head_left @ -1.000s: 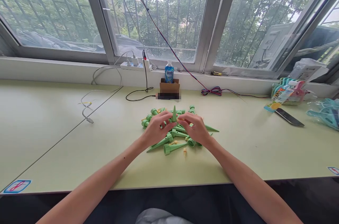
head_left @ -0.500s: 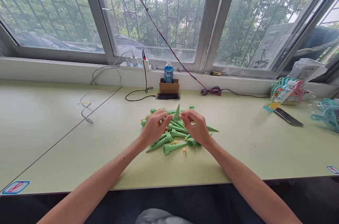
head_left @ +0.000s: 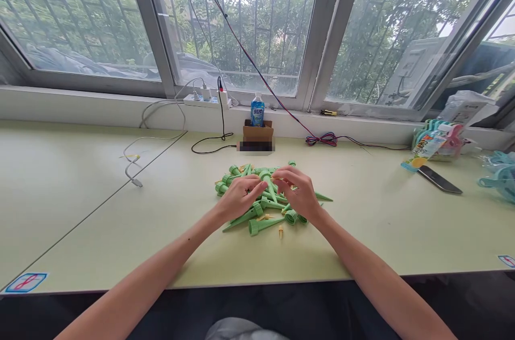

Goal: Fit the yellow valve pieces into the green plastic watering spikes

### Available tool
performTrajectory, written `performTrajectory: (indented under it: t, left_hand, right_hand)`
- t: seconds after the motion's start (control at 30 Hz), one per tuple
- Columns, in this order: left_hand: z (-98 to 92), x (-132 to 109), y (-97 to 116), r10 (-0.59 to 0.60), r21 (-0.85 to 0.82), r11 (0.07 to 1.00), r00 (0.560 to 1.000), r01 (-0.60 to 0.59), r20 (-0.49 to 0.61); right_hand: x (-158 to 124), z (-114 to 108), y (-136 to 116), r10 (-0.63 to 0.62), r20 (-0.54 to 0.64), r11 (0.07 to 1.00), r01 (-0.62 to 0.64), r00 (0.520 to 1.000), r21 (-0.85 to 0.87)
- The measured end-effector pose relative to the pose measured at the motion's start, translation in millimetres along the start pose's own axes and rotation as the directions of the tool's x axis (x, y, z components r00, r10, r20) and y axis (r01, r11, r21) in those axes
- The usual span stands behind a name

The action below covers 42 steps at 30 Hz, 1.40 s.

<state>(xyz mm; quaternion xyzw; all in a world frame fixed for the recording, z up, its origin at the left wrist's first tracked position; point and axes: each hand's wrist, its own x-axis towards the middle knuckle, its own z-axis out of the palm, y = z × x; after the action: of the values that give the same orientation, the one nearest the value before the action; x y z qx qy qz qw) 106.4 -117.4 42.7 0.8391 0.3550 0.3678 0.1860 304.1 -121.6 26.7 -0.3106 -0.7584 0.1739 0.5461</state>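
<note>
Spike [head_left: 266, 178], green, cap end up, pinched by the left hand [head_left: 242, 195] over a pile of spikes [head_left: 254, 212], mid-tabletop; right hand [head_left: 295, 189] curled beside it, hold unclear. Far: blue bottle [head_left: 257, 110], Chinese characters on label.
</note>
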Motion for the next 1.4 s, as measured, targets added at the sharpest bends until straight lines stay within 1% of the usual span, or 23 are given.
performTrajectory:
  t: [0.2, 0.3, 0.37, 0.47, 0.6, 0.77, 0.9, 1.0, 1.1, 1.23, 1.3, 1.4]
  left_hand:
    - [-1.5, -0.6, 1.1, -0.017, -0.047, 0.999, 0.999, 0.019, 0.045]
    - [-1.7, -1.2, 1.0, -0.026, -0.042, 0.999, 0.998, 0.028, 0.050]
    - [-1.0, -1.6, 0.2, -0.027, -0.013, 1.000, 0.999, 0.028, 0.033]
    - [1.1, -1.9, -2.2, 0.005, 0.039, 0.999, 1.000, -0.004, -0.016]
    - [3.7, -2.4, -6.0, 0.045, 0.055, 0.998, 0.998, -0.043, -0.050]
    - [5.5, -3.6, -7.7, 0.029, 0.051, 0.998, 0.998, -0.026, -0.049]
    - [7.6, -3.6, -8.5, 0.014, 0.087, 0.996, 0.997, -0.007, -0.081]
    - [8.7, -2.6, -9.5, 0.015, 0.093, 0.996, 0.995, -0.006, -0.094]
    - [9.3, -1.4, -9.7, 0.007, 0.045, 0.999, 0.996, -0.003, -0.086]
    - [10.1, -0.5, -8.2, -0.077, -0.082, 0.994, 0.993, 0.070, -0.091]
    - [10.2, -0.3, -6.8, -0.135, -0.194, 0.973, 0.989, 0.122, -0.053]
    - [8.8, 0.3, -3.5, -0.239, -0.350, 0.908, 0.971, 0.232, 0.024]
  right_hand:
    - [1.9, -1.5, 0.6, -0.031, 0.005, 0.999, 0.032, 0.999, -0.034]
    - [2.1, -1.5, 1.2, -0.045, 0.011, 0.998, 0.046, 0.999, -0.033]
    - [1.5, -1.0, 1.5, -0.040, 0.015, 0.999, 0.040, 0.999, -0.037]
    - [0.4, 0.2, 1.4, -0.023, 0.021, 0.998, 0.024, 1.000, -0.050]
    - [0.4, 0.8, 0.2, -0.014, 0.025, 0.997, 0.016, 1.000, -0.070]
    - [-0.4, 1.2, -1.4, -0.006, 0.027, 0.997, 0.008, 1.000, -0.075]
    - [-1.8, 3.2, -2.0, 0.014, 0.009, 0.997, -0.014, 1.000, -0.070]
    - [-1.6, 4.3, -2.3, 0.002, 0.005, 0.998, -0.002, 1.000, -0.061]
    - [-0.8, 4.6, -2.3, -0.015, 0.008, 0.999, 0.015, 1.000, -0.046]
    - [-0.1, 4.4, -2.5, -0.029, 0.015, 0.999, 0.029, 0.999, -0.021]
    - [0.1, 4.0, -2.9, -0.043, 0.017, 0.999, 0.043, 0.999, -0.010]
    - [0.5, 3.4, -3.7, -0.067, 0.020, 0.998, 0.067, 0.998, -0.006]
